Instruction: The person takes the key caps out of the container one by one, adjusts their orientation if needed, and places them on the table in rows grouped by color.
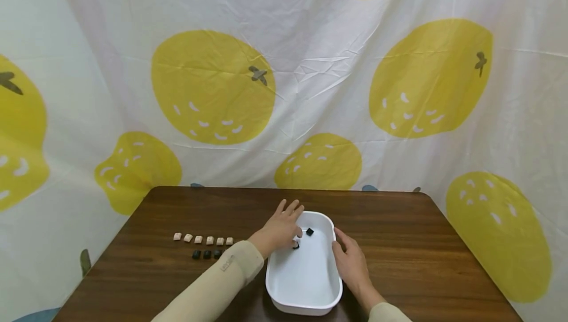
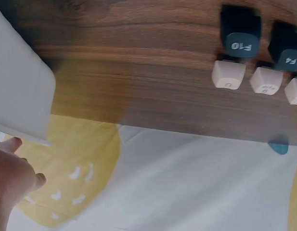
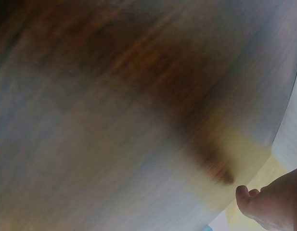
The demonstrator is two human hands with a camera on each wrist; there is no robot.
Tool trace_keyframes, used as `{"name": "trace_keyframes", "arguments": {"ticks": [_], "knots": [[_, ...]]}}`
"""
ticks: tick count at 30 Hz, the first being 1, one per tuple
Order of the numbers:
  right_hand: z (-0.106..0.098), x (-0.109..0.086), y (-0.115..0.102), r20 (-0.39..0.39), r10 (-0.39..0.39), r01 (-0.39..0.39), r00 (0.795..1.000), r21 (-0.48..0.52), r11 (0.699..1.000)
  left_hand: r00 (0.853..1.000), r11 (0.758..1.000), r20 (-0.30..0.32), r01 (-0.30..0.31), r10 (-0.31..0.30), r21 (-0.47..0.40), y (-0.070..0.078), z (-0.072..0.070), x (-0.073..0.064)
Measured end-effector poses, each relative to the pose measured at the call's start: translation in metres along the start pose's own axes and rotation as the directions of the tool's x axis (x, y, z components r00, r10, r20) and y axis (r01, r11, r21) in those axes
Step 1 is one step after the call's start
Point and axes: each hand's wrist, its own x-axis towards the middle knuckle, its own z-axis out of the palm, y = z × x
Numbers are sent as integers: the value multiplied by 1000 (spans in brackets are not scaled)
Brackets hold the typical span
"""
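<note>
My left hand [image 1: 282, 231] reaches over the left rim of a white rectangular tub [image 1: 306, 282]. Its thumb and index finger pinch a small black keycap [image 1: 296, 246], mostly covered by the fingertips, while the other fingers point away toward the far rim. A second black keycap [image 1: 309, 232] lies on the tub floor near the far end. On the other side, my right hand [image 1: 352, 263] grips the tub's right wall, thumb at the rim. In the left wrist view, the left hand [image 2: 13, 173] shows beyond the tub's outer wall [image 2: 23, 82].
Left of the tub, several cream keycaps [image 1: 198, 239] form a row on the brown wooden table [image 1: 412, 253]. Nearer me is a row of black keycaps [image 1: 207, 254], partly behind my left sleeve [image 1: 222, 275]. A lemon-print curtain [image 1: 319, 65] hangs behind the table.
</note>
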Motion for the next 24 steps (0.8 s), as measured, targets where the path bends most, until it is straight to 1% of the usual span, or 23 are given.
{"name": "trace_keyframes", "arguments": {"ticks": [3, 6, 7, 10, 13, 15, 18, 21, 24], "knots": [[0, 0, 1, 0, 1, -1, 1000, -4, 1000, 1000, 997, 22, -11, 9, 74, 3, 3, 2], [0, 0, 1, 0, 0, 0, 1000, -7, 1000, 1000, 990, 20, -20, 18, 143, 5, 5, 3], [0, 0, 1, -1, 0, 0, 1000, -8, 1000, 1000, 988, 17, -22, 20, 154, 5, 5, 3], [0, 0, 1, -3, -3, 3, 1000, -8, 1000, 1000, 992, 15, -19, 17, 124, 5, 3, 1], [0, 0, 1, -4, -5, 5, 1000, -4, 1000, 1000, 999, 16, 0, -1, 53, 2, -1, -1], [1, 0, 2, -3, -7, 7, 1000, -1, 1000, 999, 999, 31, 21, -22, 28, 0, -3, -2], [1, 0, 1, -2, -3, 3, 1000, 5, 1000, 995, 998, 74, 60, -62, 25, -3, -5, -4], [0, 0, 1, -2, 3, -3, 1000, 5, 1000, 988, 995, 123, 95, -96, 16, -4, -5, -5], [0, 0, 1, -1, 7, -7, 1000, 6, 1000, 987, 995, 131, 95, -96, 20, -2, -3, -4]]}}
